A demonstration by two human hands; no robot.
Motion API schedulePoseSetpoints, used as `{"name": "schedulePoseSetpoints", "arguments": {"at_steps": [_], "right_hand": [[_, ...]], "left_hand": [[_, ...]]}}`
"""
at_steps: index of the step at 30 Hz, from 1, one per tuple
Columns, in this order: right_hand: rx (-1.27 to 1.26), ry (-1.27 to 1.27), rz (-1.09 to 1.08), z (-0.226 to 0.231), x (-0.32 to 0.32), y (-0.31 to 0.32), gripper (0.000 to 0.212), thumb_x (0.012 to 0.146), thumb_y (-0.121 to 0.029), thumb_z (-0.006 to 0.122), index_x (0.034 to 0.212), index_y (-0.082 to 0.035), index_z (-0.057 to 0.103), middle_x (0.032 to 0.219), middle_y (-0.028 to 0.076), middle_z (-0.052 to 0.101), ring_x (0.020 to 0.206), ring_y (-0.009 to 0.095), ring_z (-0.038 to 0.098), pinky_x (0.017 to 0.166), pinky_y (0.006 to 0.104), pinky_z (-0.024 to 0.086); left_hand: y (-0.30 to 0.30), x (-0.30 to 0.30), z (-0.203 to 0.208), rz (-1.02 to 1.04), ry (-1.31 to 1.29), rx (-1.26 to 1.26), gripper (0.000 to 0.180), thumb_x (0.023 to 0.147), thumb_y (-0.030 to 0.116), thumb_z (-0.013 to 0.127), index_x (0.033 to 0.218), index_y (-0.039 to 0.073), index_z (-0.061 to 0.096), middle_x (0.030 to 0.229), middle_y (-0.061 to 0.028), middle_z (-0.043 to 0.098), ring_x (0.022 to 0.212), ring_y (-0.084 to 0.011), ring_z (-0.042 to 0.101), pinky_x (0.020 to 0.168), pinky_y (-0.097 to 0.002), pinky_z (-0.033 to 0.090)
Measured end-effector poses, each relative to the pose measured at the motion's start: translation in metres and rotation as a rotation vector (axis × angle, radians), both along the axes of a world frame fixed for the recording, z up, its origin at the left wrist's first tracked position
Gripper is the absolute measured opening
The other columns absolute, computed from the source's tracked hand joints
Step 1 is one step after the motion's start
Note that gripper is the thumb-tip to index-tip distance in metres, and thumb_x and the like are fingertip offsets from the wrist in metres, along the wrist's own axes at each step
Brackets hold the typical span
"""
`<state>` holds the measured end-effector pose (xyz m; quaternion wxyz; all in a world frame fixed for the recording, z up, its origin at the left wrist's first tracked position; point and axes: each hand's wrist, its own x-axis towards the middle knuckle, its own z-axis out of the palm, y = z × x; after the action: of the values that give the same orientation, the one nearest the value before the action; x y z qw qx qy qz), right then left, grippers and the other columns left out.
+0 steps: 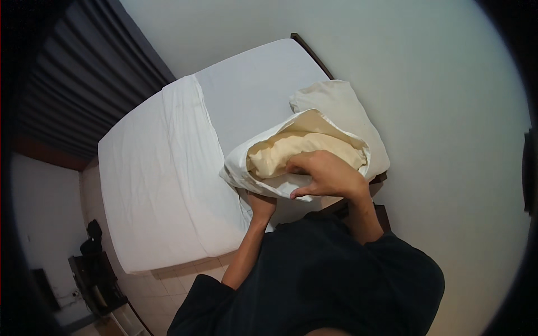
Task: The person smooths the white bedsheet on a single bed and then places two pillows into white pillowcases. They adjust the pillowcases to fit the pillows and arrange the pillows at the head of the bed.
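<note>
A cream pillow (305,147) sits inside a white pillowcase (238,169), whose wide mouth faces me above the near side of the bed. My right hand (332,175) is at this mouth, its fingers bent against the cream pillow. Its thumb is stretched apart from the fingers, over the white cloth of the near edge, and I see no cloth pinched between them. Under the pillowcase's near left part is my left hand (262,205); the cloth hides its fingers, so their grip does not show.
A second white pillow (358,115) lies at the bed's head, beside the wall. Over the left part of the mattress (252,73) spreads a folded-back white sheet (151,168). Dark curtains (95,61) hang far left; a dark stand (95,280) is on the tiled floor.
</note>
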<state>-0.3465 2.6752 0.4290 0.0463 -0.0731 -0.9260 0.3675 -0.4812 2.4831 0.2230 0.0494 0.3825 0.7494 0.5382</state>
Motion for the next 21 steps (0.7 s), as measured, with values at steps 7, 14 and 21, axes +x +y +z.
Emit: {"name": "schedulePoseSetpoints", "arguments": {"at_steps": [7,14,21], "right_hand": [[0.165,-0.281,0.11,-0.022,-0.005,-0.027,0.049,0.086,-0.017,0.088,0.124,0.003,0.066,0.117,0.025,0.074,0.113,0.045,0.071,0.096,0.0522,0.057],[0.092,-0.143,0.205,0.034,0.001,-0.02,0.027,0.09,-0.008,0.073,0.114,0.002,0.066,0.099,0.024,0.073,0.098,0.044,0.072,0.086,0.0513,0.056],[-0.169,0.057,0.056,0.052,0.033,-0.01,0.019,0.094,-0.01,0.071,0.11,-0.001,0.065,0.094,0.019,0.071,0.088,0.039,0.07,0.08,0.046,0.055]], "left_hand": [[0.012,0.015,0.033,0.044,-0.197,0.194,0.032,0.084,0.009,0.085,0.111,-0.006,0.076,0.107,-0.0174,0.082,0.099,-0.0325,0.079,0.09,-0.0431,0.059],[0.007,0.02,0.055,0.107,-0.179,0.21,0.021,0.08,0.005,0.084,0.099,-0.003,0.078,0.09,-0.0182,0.08,0.083,-0.0315,0.078,0.079,-0.0419,0.058],[-0.016,-0.007,0.099,-0.018,0.166,0.273,0.037,0.082,0.029,0.097,0.084,0.005,0.069,0.076,-0.0098,0.07,0.061,-0.024,0.064,0.058,-0.0371,0.047]]}}
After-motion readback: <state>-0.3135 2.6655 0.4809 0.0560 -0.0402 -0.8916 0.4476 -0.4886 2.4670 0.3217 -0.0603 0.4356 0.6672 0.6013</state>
